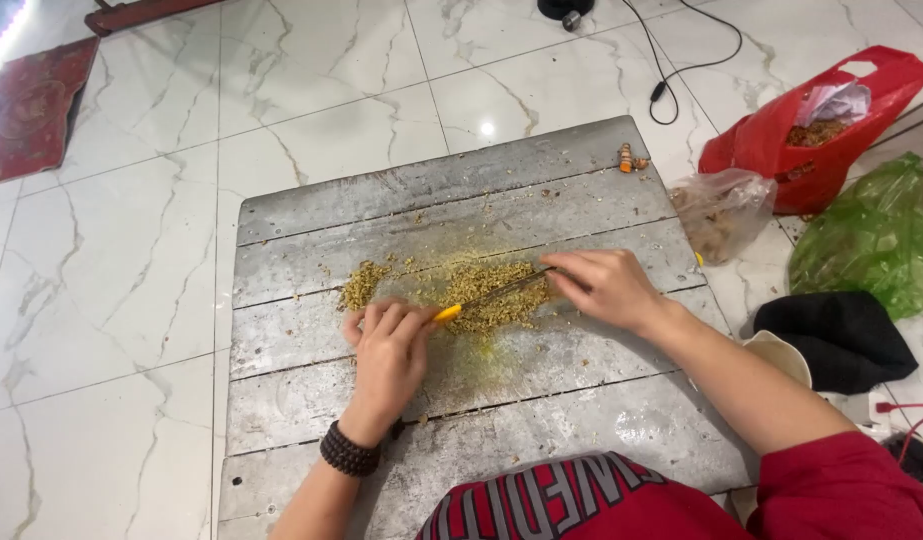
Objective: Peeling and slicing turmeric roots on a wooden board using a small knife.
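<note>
A grey wooden board [311, 210] lies on the marble floor with a spread of chopped yellow-brown bits [481, 285] in its middle. A smaller heap of the same bits [362, 284] sits to the left. My left hand [386, 345] grips the yellow handle of a knife [491, 293], whose blade lies flat across the chopped pile. My right hand [601, 285] rests on the far end of the blade, fingers pressing its tip. A dark bead bracelet [348, 450] circles my left wrist.
A small orange root piece [630, 159] lies at the board's far right corner. To the right sit a clear plastic bag [721, 210], a red bag [811, 130], a green bag [871, 240] and a black cloth [841, 335]. A black cable [671, 70] runs across the floor.
</note>
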